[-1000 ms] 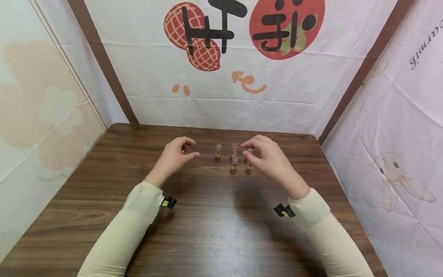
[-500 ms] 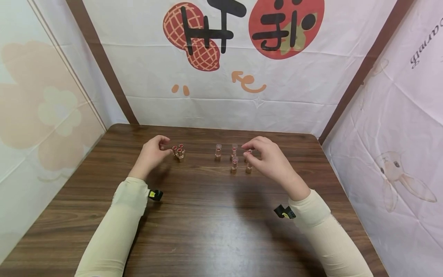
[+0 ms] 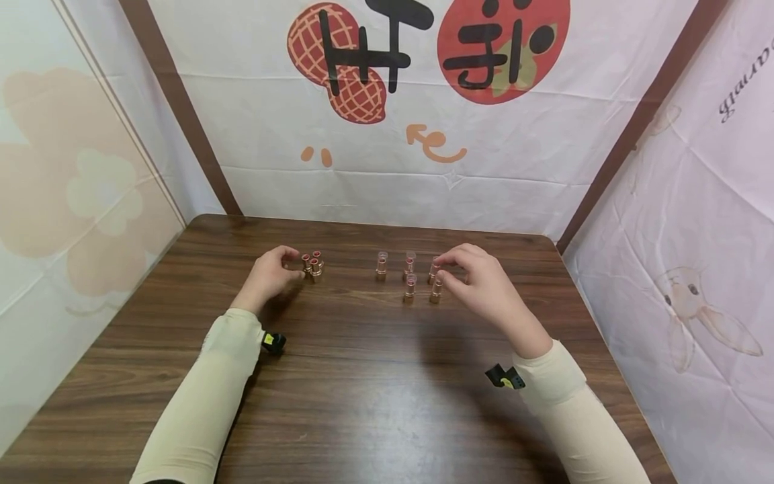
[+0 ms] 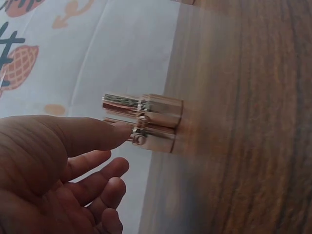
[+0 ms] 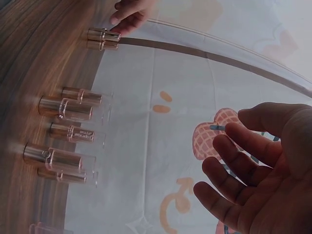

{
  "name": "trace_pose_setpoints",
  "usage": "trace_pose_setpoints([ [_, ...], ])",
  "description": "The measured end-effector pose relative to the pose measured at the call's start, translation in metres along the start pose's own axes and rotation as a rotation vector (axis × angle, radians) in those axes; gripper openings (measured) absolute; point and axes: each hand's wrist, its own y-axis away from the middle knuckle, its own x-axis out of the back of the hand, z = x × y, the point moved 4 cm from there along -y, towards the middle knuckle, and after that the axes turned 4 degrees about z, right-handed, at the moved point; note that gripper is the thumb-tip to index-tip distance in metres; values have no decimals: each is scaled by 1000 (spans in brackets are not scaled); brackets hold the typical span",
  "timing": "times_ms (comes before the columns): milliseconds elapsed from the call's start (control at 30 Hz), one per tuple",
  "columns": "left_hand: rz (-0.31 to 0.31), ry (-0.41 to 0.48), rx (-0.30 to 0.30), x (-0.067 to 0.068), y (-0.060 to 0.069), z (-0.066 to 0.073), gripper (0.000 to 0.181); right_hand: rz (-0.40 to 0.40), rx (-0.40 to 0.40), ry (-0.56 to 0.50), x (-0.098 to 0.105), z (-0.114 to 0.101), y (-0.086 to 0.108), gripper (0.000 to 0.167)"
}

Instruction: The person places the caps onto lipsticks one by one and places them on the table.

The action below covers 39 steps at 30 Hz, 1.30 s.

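With 12 o'clock at the far edge of the wooden tabletop, your left sleeve lay between 8 and 9 and your right sleeve between 3 and 4, both slanting inward toward the far side. Just ahead, one small black device sat at each wrist: the left device near 9, the right device near 3.

Beyond it, at 10 o'clock, your left hand reached in, thumb straight and fingers loosely bent beneath it in your left wrist view. That grip was slack, gathered round nothing; the thumb tip overlapped the nearby tubes, but whether it touched them you could not tell. At 2 o'clock, your right hand leaned in with thumb and fingers apart and gently curved. It was released and held nothing, a gap showing between its fingertips and the tubes in your right wrist view.

Between the hands, five clear-topped tubes stood upright around 1 o'clock, two in a nearer row and three behind, the rightmost ones just beside your right fingertips. At 11 o'clock, three red-topped gold tubes stood upright in a tight cluster, immediately right of your left thumb.

Farthest off, at 12, hung a white printed cloth behind the table.
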Motion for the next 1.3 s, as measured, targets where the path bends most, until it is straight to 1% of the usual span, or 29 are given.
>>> trace_pose_setpoints([
  [200, 7, 15, 6, -7, -3, -5, 49, 11, -16, -18, 1, 6, 4, 18],
  [300, 9, 21, -4, -10, -5, -8, 48, 19, -24, -32, 0, 9, 6, 18],
  [400, 15, 29, -14, -14, -6, -8, 47, 24, -30, -33, -1, 12, 7, 16],
  [533, 19, 38, -14, -20, -8, -9, 46, 27, -29, -32, -2, 13, 8, 17],
  [667, 17, 27, -21, -25, -11, -9, 46, 28, -33, -46, -3, 15, 9, 16],
  [767, 14, 14, -29, -26, -13, -8, 44, 23, -46, -60, -3, 17, 10, 16],
  [1000, 8, 14, -12, -27, -15, -7, 40, 14, -91, -94, -1, 20, 13, 16],
  [1300, 7, 5, -10, -26, -15, -10, 42, 30, -122, -88, 4, 27, 14, 17],
])
